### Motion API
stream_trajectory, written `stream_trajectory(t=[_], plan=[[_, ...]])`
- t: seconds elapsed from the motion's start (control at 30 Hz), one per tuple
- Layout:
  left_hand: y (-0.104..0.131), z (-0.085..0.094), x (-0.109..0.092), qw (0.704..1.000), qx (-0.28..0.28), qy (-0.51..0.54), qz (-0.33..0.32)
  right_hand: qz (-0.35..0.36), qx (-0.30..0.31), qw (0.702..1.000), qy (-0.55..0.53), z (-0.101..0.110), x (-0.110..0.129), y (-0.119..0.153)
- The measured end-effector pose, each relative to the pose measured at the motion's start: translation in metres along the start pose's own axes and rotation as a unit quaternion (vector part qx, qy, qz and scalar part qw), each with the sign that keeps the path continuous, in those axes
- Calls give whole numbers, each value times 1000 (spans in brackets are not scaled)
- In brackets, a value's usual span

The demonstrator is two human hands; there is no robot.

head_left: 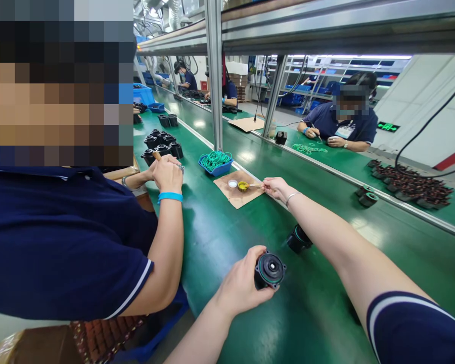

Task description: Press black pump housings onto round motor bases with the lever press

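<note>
My left hand (244, 280) is closed around a black round motor housing (270, 270). A green sealing ring runs around its upturned face, and a small white spot sits at the centre. Further forward, my right hand (277, 189) pinches a thin pale stick (255, 185). The stick's far end reaches into a small cup of yellow paste (243, 186). A small white cup (232, 183) stands beside it, both on a brown cardboard sheet (237, 201). Under my right forearm stands another black housing (299, 239) with a green ring, partly hidden.
A blue tray (214, 171) of green rings stands behind the cardboard. At left, a co-worker's hands (166, 174) hold a wooden-handled tool near several black housings (162, 140). A metal post (214, 76) rises from the green bench (220, 232). Across it, another person works near dark parts (413, 184).
</note>
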State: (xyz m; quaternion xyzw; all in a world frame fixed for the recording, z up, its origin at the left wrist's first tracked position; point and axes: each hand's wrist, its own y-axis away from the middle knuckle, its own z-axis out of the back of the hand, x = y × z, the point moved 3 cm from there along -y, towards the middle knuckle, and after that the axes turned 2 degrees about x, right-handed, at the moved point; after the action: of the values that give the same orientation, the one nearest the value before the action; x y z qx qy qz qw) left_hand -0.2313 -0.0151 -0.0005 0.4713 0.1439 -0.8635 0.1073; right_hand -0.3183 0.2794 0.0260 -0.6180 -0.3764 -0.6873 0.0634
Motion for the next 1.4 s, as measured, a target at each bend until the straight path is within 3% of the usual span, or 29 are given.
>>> stream_trajectory(t=[0.3,0.43,0.57,0.7,0.8,0.9,1.07,1.27,1.4], plan=[[-1,-1,1,1000,-5,-6,-6,11,-10,1000,10,8,-1,5],[-3,-3,6,1000,-11,14,-13,54,-18,998,5,12,18,20],[-6,-4,8,999,-12,43,-13,145,-2,989,5,19,57,64],[-6,-2,5,996,16,83,-23,246,70,966,18,36,76,143],[-5,-1,3,986,81,141,-22,285,142,946,61,54,60,204],[-5,-1,2,978,124,164,-22,265,229,928,126,68,27,237],[-6,0,1,981,145,122,-31,199,310,918,148,60,-13,235],[-6,1,2,983,149,108,-26,156,436,851,246,26,-25,226],[-6,2,4,988,132,78,-28,153,479,821,270,15,-28,223]])
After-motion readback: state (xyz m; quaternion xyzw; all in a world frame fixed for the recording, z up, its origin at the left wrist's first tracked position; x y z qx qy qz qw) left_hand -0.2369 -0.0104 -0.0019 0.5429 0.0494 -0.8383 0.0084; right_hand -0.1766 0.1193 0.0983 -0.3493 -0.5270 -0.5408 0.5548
